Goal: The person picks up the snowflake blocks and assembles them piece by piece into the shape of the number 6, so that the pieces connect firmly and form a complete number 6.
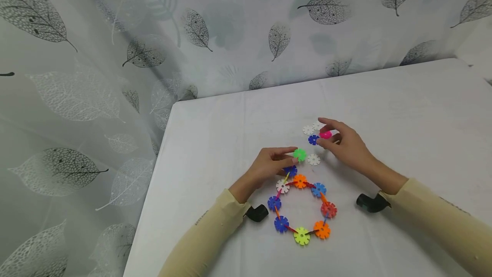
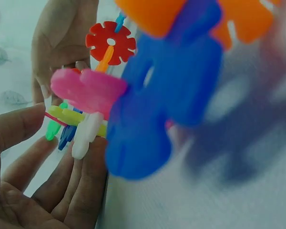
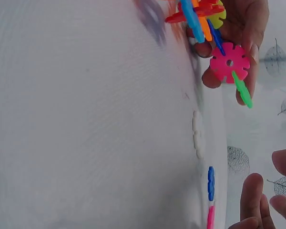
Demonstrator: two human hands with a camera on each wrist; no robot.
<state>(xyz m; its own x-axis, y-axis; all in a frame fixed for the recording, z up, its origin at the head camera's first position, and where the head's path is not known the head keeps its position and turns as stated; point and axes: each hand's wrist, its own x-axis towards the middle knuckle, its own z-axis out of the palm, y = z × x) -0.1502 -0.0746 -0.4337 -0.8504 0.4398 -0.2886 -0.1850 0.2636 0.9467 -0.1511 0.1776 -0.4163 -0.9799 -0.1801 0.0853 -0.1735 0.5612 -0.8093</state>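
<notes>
My left hand (image 1: 270,163) pinches the end of a chain of notched plastic snowflake discs. Its bright green disc (image 1: 300,154) shows at the thumb and index fingertips, slotted into a pink disc (image 3: 224,71) in the right wrist view. From there the chain runs through a dark blue disc (image 1: 293,170) to a ring of linked discs, among them a yellow-green one (image 1: 301,239). My right hand (image 1: 346,144) hovers with fingers spread over a loose blue disc (image 1: 313,139) and a loose pink disc (image 1: 326,134); in the right wrist view both lie on the table below its fingers.
Two white discs (image 1: 308,130) lie just beyond the blue one, and another white disc (image 1: 313,162) sits between the hands. White cloth covers the table (image 1: 207,140). A leaf-patterned curtain (image 1: 238,59) hangs along its back and left edges. Dark wrist cameras (image 1: 256,213) hang under both cuffs.
</notes>
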